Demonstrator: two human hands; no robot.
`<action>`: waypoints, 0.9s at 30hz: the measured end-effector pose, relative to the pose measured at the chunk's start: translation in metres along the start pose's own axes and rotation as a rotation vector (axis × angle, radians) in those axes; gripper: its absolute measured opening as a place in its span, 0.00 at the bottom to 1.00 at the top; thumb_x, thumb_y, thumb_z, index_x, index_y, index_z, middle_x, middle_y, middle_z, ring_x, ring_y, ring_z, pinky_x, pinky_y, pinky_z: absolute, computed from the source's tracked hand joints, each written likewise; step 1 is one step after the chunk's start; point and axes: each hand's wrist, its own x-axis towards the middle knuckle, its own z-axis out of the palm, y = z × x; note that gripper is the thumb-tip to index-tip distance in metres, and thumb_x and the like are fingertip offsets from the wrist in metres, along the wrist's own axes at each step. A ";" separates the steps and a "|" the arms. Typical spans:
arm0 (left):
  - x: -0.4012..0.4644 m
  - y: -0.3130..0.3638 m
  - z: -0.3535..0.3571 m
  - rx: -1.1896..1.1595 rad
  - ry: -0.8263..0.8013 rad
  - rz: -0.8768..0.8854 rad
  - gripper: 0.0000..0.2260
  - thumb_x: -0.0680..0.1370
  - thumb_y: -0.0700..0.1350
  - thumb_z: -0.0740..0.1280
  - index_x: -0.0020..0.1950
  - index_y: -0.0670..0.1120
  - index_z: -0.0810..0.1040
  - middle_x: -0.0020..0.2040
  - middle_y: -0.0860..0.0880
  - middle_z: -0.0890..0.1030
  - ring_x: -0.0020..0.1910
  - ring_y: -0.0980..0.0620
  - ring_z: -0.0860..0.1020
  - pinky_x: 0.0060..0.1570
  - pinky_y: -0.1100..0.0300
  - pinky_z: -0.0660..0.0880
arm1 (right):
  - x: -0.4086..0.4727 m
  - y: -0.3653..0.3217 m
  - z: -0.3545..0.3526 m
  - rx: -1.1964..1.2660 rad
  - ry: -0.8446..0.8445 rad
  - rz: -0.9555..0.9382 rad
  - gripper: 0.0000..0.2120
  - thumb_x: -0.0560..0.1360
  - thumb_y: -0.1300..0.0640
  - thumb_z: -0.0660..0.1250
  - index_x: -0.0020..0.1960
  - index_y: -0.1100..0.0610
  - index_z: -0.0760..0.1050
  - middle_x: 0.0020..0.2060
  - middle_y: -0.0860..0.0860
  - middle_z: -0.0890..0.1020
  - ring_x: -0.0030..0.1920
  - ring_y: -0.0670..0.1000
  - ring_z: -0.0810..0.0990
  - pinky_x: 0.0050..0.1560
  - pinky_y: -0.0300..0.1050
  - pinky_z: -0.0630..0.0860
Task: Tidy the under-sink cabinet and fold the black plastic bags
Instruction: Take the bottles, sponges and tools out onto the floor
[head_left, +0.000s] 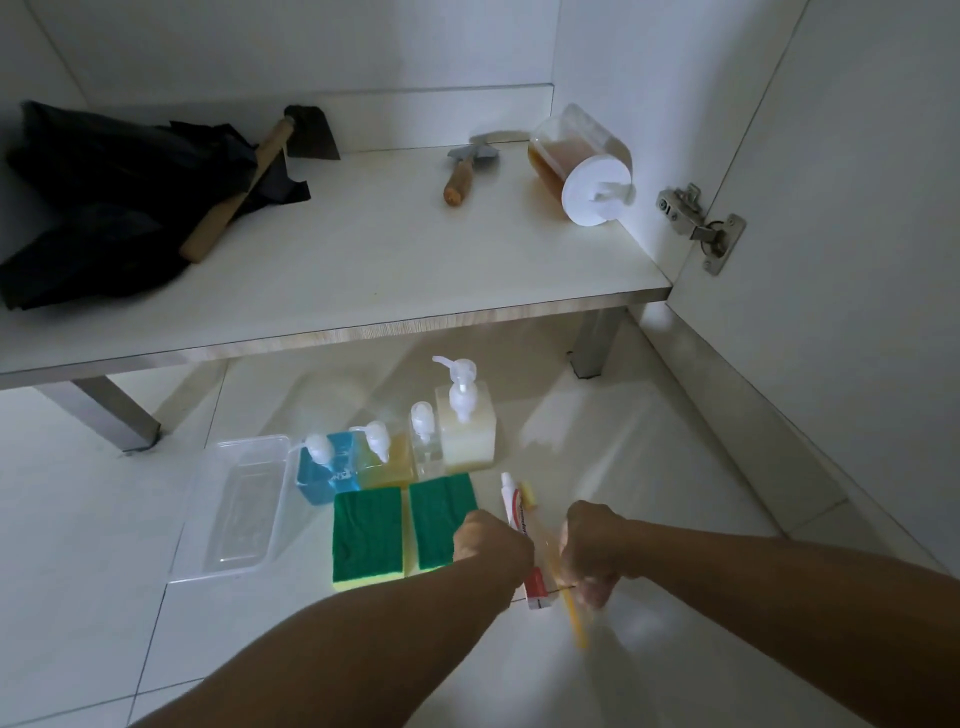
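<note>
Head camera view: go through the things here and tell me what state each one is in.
Black bags: crumpled, unfolded on shelf.
Jar: lying on its side, lid on.
Tray: empty, on floor.
Sponges: flat, green side up.
Toothpaste: capped.
Left hand: curled.
Right hand: gripping yellow stick.

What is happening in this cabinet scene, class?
A person's hands work on the floor tiles: the left hand and right hand are curled around a toothpaste tube and a yellow toothbrush. Sponges and pump bottles stand lined up beside them. The black bags lie unfolded on the shelf.
</note>
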 end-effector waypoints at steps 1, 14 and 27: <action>0.000 0.003 -0.003 -0.003 0.002 -0.004 0.11 0.76 0.40 0.68 0.56 0.39 0.73 0.49 0.44 0.81 0.45 0.48 0.83 0.44 0.58 0.82 | 0.000 0.000 -0.001 0.053 -0.010 -0.017 0.03 0.72 0.66 0.70 0.43 0.66 0.77 0.28 0.56 0.82 0.27 0.51 0.81 0.31 0.42 0.81; 0.004 0.117 -0.110 -0.036 -0.025 0.499 0.08 0.77 0.39 0.67 0.49 0.33 0.78 0.36 0.37 0.82 0.31 0.44 0.83 0.32 0.52 0.82 | -0.041 -0.033 -0.135 0.288 0.303 -0.330 0.07 0.76 0.65 0.69 0.54 0.64 0.77 0.46 0.60 0.83 0.41 0.55 0.83 0.43 0.51 0.84; 0.024 0.223 -0.214 -0.125 0.067 0.615 0.26 0.75 0.40 0.72 0.71 0.40 0.69 0.42 0.41 0.83 0.32 0.48 0.84 0.31 0.58 0.81 | -0.073 -0.098 -0.257 0.387 0.574 -0.416 0.05 0.75 0.65 0.70 0.49 0.63 0.75 0.39 0.57 0.79 0.35 0.52 0.80 0.32 0.44 0.80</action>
